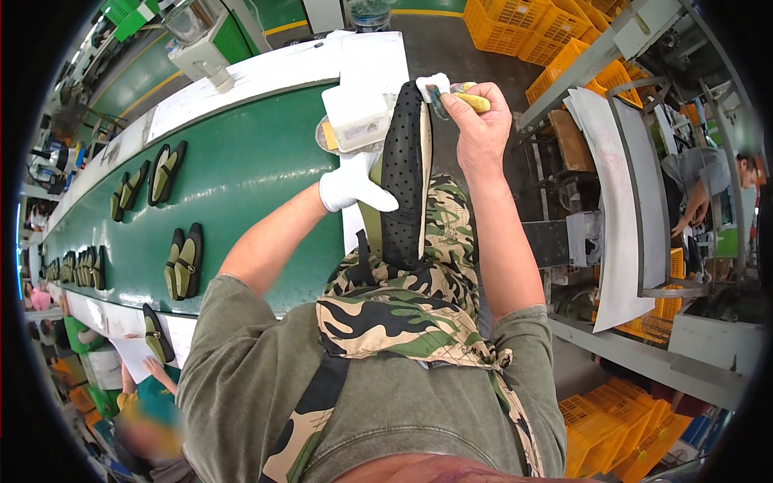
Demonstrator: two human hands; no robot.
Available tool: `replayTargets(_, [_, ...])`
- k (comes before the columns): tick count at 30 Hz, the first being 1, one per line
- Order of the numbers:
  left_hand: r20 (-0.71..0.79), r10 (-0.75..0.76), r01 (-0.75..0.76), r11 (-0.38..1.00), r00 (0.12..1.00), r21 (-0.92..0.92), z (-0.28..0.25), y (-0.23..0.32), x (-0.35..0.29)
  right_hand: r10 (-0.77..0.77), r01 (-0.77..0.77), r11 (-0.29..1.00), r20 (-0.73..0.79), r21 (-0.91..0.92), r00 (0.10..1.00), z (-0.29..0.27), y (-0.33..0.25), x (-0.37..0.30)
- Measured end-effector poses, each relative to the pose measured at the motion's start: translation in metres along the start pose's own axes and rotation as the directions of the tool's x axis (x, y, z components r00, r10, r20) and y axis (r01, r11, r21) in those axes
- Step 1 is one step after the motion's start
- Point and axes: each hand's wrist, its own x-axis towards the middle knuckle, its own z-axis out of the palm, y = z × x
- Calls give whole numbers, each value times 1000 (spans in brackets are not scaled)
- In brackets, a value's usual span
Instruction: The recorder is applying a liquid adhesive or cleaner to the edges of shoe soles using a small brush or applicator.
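In my left hand (354, 183), which wears a white glove, is a long black shoe (407, 169) with small dots on its upper. It stands on end over my lap, a pale strip along its sole edge and an olive-green part beside my thumb. My bare right hand (481, 122) is closed around a short tool with a yellowish handle (473, 102); its exact kind is hard to make out. A white wad (436, 83) at the tool's far side touches the shoe's upper end. Just left of the shoe stands a white plastic tub (355, 114).
Left of me a green conveyor belt (266, 161) carries pairs of shoes (184, 262) with green insides. Yellow crates (515, 28) are stacked far right, more at lower right. A metal rack (644, 201) stands right. Co-workers (699, 181) are at both sides.
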Motion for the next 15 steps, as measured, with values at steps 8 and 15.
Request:
replayTargets(8, [10,-41,42,957,999,-288,-3,2,-1,123,-113,992,180,-64,976,-24,6,-8])
replayTargets(15, [30,-110,114,951,994,-289,1,1,5,41,-31,996,132,-82,990,-26,4,-24])
